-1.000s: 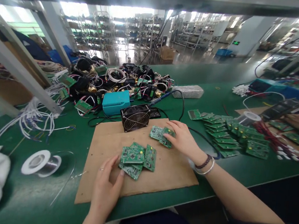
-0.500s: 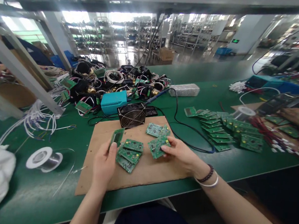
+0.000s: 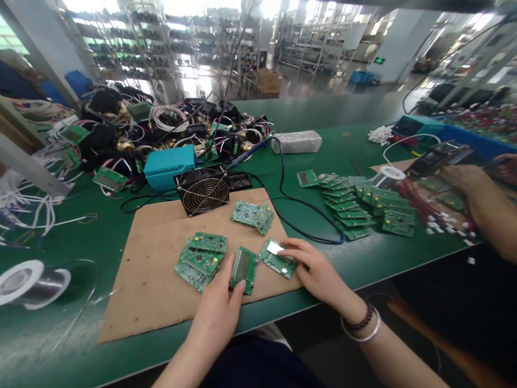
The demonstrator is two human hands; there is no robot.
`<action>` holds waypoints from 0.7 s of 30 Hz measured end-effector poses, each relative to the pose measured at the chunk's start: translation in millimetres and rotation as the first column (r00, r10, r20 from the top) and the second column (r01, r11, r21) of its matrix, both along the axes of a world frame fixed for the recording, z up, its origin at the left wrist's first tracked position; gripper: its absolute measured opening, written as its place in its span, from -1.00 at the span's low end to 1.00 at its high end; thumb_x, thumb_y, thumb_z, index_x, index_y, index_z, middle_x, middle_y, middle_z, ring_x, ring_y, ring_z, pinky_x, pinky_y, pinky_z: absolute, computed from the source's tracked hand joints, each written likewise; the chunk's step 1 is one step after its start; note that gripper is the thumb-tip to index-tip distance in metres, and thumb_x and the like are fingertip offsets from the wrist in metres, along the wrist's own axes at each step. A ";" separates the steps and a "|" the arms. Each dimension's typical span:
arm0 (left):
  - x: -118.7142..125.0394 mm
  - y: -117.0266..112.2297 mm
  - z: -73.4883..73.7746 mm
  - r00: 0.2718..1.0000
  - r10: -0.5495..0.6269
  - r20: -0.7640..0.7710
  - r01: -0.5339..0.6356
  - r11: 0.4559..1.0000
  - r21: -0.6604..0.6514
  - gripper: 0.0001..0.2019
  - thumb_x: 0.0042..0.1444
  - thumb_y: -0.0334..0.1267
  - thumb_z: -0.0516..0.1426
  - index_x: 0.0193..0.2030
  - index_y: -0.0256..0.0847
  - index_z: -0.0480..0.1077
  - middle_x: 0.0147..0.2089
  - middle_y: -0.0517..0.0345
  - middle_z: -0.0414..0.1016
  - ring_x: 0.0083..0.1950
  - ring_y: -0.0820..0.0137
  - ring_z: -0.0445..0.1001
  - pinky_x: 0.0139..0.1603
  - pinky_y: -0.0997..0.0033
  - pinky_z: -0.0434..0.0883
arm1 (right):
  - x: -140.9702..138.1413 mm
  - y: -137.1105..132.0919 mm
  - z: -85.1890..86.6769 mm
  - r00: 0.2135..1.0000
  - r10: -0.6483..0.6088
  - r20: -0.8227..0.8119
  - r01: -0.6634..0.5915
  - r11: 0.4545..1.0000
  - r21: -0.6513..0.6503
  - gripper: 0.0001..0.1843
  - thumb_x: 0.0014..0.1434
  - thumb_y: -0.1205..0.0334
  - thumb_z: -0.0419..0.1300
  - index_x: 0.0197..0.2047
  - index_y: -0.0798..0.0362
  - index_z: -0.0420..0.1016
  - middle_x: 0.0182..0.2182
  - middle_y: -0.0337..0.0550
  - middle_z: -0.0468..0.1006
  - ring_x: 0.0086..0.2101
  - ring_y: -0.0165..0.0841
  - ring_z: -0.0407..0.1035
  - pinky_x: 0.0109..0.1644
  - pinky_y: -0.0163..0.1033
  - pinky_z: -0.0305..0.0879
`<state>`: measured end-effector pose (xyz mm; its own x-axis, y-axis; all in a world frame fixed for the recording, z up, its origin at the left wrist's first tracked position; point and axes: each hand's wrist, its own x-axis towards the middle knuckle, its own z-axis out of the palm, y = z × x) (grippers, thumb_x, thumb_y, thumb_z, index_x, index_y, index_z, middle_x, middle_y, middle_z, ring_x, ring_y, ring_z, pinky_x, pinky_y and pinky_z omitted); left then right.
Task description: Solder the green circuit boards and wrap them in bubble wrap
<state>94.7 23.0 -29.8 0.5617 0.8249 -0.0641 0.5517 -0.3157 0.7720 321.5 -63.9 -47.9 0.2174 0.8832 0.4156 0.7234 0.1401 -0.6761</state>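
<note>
Left hand (image 3: 220, 303) grips a dark-screened board (image 3: 243, 266) over cardboard (image 3: 147, 305). Right hand (image 3: 321, 276) touches a bright-screened board (image 3: 274, 261) just right; grip unclear.

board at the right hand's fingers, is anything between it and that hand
Nothing visible: the right hand directly overlaps that board. The other board, at the left hand, is on the opposite side, not in between.

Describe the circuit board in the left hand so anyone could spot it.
Find the brown cardboard sheet, then the left hand at its front edge. That hand holds a green circuit board. Its screen looks dark, while the neighbouring board under the right hand shows a bright white screen.
</note>
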 end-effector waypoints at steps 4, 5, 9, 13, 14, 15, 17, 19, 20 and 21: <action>-15.1 -3.5 -3.3 0.986 -0.053 -0.160 0.116 0.905 0.410 -0.60 0.21 -0.24 0.01 0.17 -0.28 0.31 0.02 -0.15 0.52 0.03 0.13 0.51 0.05 0.09 0.46 | -0.3 -4.2 7.8 0.975 -0.181 0.128 0.190 0.980 -0.058 -0.60 0.16 0.40 0.01 0.00 -0.02 0.50 -0.02 -0.03 0.51 0.02 -0.20 0.38 0.13 0.04 0.34; -16.9 -4.1 -2.4 0.981 -0.067 -0.179 0.145 0.872 0.468 -0.61 0.23 -0.25 0.00 0.17 -0.28 0.30 0.06 -0.16 0.49 0.05 0.14 0.50 0.06 0.09 0.46 | -2.2 -4.3 10.6 0.972 -0.185 0.146 0.201 0.975 -0.098 -0.65 0.17 0.30 0.10 0.02 -0.01 0.49 -0.03 -0.01 0.52 0.01 -0.17 0.38 0.12 0.06 0.35; -8.5 1.7 7.7 0.919 -0.290 -0.266 0.384 0.808 0.446 -0.47 0.15 -0.31 0.10 0.28 -0.23 0.15 0.30 -0.19 0.26 0.29 0.12 0.29 0.24 0.03 0.34 | -4.2 -0.7 22.2 0.987 0.007 0.162 0.039 0.959 -0.282 -0.39 0.00 0.19 0.35 0.15 -0.02 0.39 0.01 0.01 0.49 0.01 -0.11 0.35 0.13 0.10 0.32; 8.7 13.5 17.5 0.837 -0.454 -0.307 0.525 0.824 0.213 -0.24 -0.02 -0.34 0.25 0.32 -0.21 0.07 0.41 -0.20 0.05 0.43 0.07 0.02 0.36 -0.06 0.15 | 9.5 4.0 31.6 0.963 0.234 0.131 -0.175 0.918 -0.355 -0.47 0.13 0.43 0.13 0.17 -0.09 0.38 0.19 -0.07 0.37 0.18 -0.19 0.22 0.27 0.08 0.17; 11.3 14.9 18.8 0.838 -0.457 -0.299 0.517 0.839 0.169 -0.22 -0.05 -0.33 0.27 0.32 -0.20 0.07 0.40 -0.20 0.06 0.43 0.06 0.03 0.37 -0.06 0.13 | 12.2 4.6 32.9 0.962 0.235 0.138 -0.174 0.920 -0.350 -0.49 0.16 0.47 0.05 0.14 -0.10 0.41 0.23 -0.09 0.32 0.21 -0.20 0.18 0.29 0.09 0.13; 13.3 15.3 19.7 0.850 -0.444 -0.285 0.494 0.859 0.133 -0.20 -0.08 -0.31 0.30 0.32 -0.20 0.08 0.39 -0.21 0.10 0.41 0.06 0.08 0.36 -0.05 0.14 | 13.4 5.1 33.4 0.968 0.203 0.147 -0.144 0.931 -0.336 -0.49 0.17 0.49 -0.01 0.12 -0.09 0.43 0.26 -0.09 0.29 0.23 -0.21 0.15 0.30 0.10 0.11; 16.4 13.8 20.7 0.895 -0.374 -0.242 0.405 0.910 0.091 -0.16 -0.14 -0.27 0.34 0.30 -0.22 0.11 0.33 -0.22 0.16 0.35 0.06 0.18 0.34 -0.02 0.19 | 9.9 6.0 32.8 0.985 0.091 0.149 -0.043 0.954 -0.296 -0.57 0.19 0.42 0.01 0.07 -0.05 0.46 0.23 -0.01 0.30 0.21 -0.18 0.18 0.28 0.12 0.13; 20.6 11.1 21.2 0.939 -0.287 -0.190 0.307 0.948 0.088 -0.14 -0.18 -0.26 0.36 0.29 -0.22 0.12 0.28 -0.19 0.20 0.31 0.08 0.24 0.31 0.01 0.22 | -0.2 7.5 31.2 0.992 0.025 0.124 0.008 0.965 -0.261 -0.65 0.11 0.32 0.17 0.00 0.02 0.47 0.14 0.06 0.37 0.16 -0.13 0.25 0.24 0.12 0.18; 23.4 10.1 21.2 0.952 -0.261 -0.163 0.278 0.955 0.098 -0.14 -0.18 -0.27 0.36 0.29 -0.20 0.12 0.26 -0.17 0.21 0.29 0.09 0.26 0.31 0.02 0.23 | -6.5 8.7 30.8 0.994 0.034 0.104 -0.008 0.970 -0.243 -0.65 0.03 0.32 0.24 -0.06 0.04 0.47 0.11 0.07 0.40 0.13 -0.12 0.27 0.23 0.10 0.20; 26.7 9.6 21.2 0.958 -0.251 -0.140 0.267 0.957 0.111 -0.13 -0.19 -0.30 0.36 0.30 -0.18 0.11 0.25 -0.14 0.21 0.28 0.09 0.26 0.31 0.01 0.22 | -12.6 10.1 30.8 0.995 0.072 0.076 -0.053 0.973 -0.225 -0.65 -0.03 0.36 0.26 -0.11 0.05 0.46 0.08 0.06 0.42 0.11 -0.14 0.29 0.22 0.07 0.21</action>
<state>121.4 32.6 -8.6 0.7514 0.6579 -0.0501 0.5259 -0.5514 0.6476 308.9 -53.8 -17.0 0.1317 0.9663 0.2213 0.7729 0.0397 -0.6333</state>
